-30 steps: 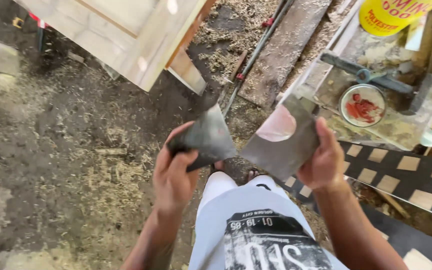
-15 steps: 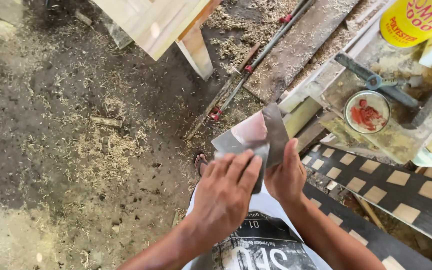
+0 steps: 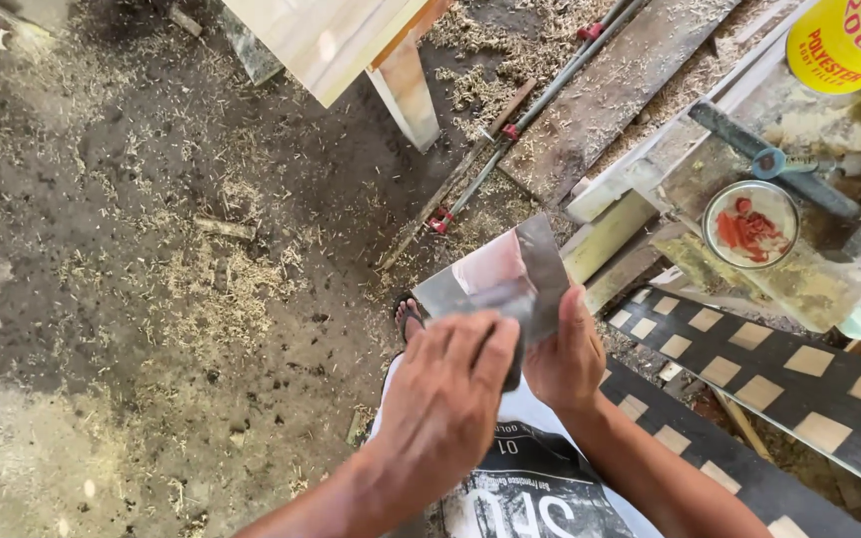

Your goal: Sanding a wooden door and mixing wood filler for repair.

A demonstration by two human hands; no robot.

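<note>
Two grey scraper blades (image 3: 498,284), earlier held apart, are now pressed together between left hand (image 3: 442,399) and right hand (image 3: 565,359), near the open tin of red paste (image 3: 749,223).

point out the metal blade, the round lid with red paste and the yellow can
metal blade (image 3: 510,267), head view, on its upper flat face
round lid (image 3: 750,224), head view, on its middle
yellow can (image 3: 844,45), head view, on its side wall

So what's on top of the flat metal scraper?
A smaller dark scraper lies across the metal scraper, pressed by the left hand; the right hand grips its lower edge. The hands cover the handles.
</note>
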